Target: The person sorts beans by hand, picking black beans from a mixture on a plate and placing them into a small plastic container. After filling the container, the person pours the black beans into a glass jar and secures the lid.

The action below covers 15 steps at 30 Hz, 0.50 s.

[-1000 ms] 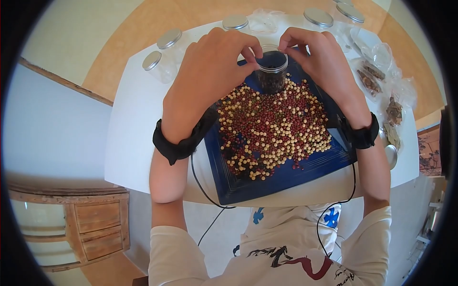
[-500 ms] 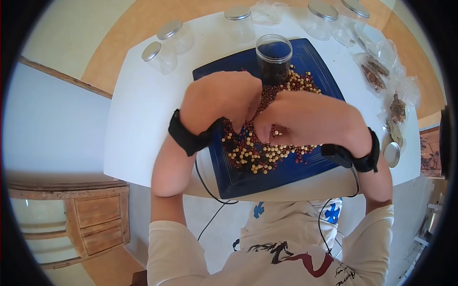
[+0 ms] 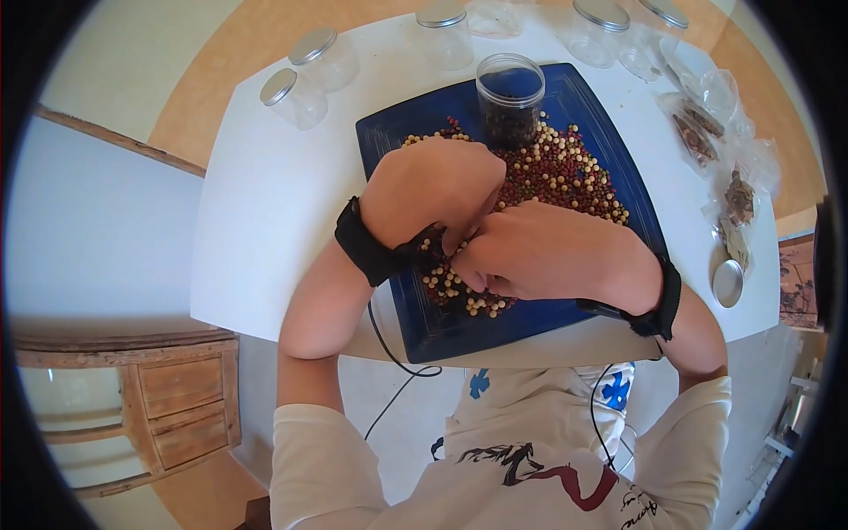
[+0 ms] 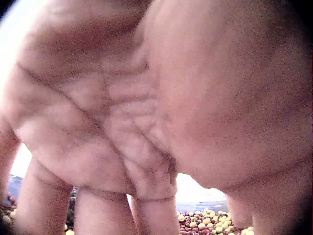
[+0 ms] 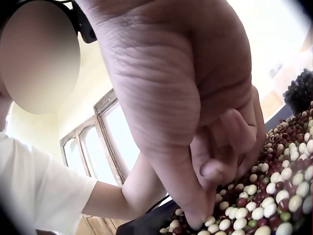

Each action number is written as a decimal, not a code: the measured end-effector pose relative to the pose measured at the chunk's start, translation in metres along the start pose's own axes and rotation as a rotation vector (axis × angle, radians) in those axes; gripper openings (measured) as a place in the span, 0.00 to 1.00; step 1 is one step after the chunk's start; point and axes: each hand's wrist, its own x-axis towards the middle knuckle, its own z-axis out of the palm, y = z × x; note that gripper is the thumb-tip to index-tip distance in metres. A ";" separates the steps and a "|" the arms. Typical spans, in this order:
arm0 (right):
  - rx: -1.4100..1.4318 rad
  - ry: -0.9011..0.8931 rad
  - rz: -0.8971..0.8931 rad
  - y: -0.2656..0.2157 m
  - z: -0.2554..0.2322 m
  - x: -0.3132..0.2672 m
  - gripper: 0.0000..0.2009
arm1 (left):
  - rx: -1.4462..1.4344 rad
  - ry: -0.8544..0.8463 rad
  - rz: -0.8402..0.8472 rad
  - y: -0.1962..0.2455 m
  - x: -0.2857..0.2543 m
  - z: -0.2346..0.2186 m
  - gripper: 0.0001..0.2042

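Mixed beans (image 3: pixel 574 181), cream, dark red, green and black, lie spread over a blue tray (image 3: pixel 459 334). My left hand (image 3: pixel 433 187) reaches down over the near left part of the spread, its fingers pointing at the beans. Right beside it, my right hand (image 3: pixel 556 252) bends in from the right, thumb tip down among the beans in the right wrist view and the outer fingers curled. Fingertips of the left hand are hidden; I cannot tell what either hand pinches. A clear, lidless jar (image 3: pixel 482 102) with black beans (image 5: pixel 299 93) stands at the tray's far side.
Clear jars with silver lids, such as one jar (image 3: pixel 303 104), line the table's far edge. Plastic bags of dried pieces (image 3: pixel 740 196) lie along the right side. A loose silver lid (image 3: pixel 728 283) is near the right edge. A black cable (image 3: pixel 382 340) hangs over the front.
Both hands have left the jar's rim and come down toward me onto the beans, closer together. The jar stays on the tray's far side.
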 end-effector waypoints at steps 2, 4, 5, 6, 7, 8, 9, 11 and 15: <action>-0.015 0.003 -0.001 0.001 -0.001 -0.001 0.02 | 0.002 -0.016 0.008 -0.002 0.002 0.003 0.16; 0.050 0.036 -0.051 0.003 -0.010 -0.003 0.02 | 0.003 -0.032 0.017 -0.005 0.001 0.010 0.16; 0.050 0.034 -0.052 0.003 -0.017 -0.004 0.02 | -0.038 0.154 0.088 -0.006 -0.003 0.016 0.16; 0.097 0.092 -0.084 0.002 -0.026 -0.006 0.03 | -0.078 0.341 0.158 -0.007 -0.007 0.021 0.16; 0.144 0.151 -0.116 0.002 -0.036 -0.009 0.03 | -0.077 0.343 0.156 -0.003 -0.011 0.016 0.16; 0.142 0.150 -0.119 0.001 -0.049 -0.013 0.03 | -0.193 0.271 0.075 0.004 -0.014 0.006 0.16; 0.160 0.198 -0.116 0.000 -0.063 -0.018 0.03 | -0.308 0.200 -0.003 0.008 -0.015 -0.003 0.16; 0.167 0.247 -0.103 0.000 -0.082 -0.026 0.04 | -0.157 0.008 -0.028 0.015 -0.002 -0.012 0.16; -0.165 0.699 0.076 0.019 -0.094 -0.028 0.05 | 0.063 -0.271 -0.104 0.022 0.010 -0.018 0.13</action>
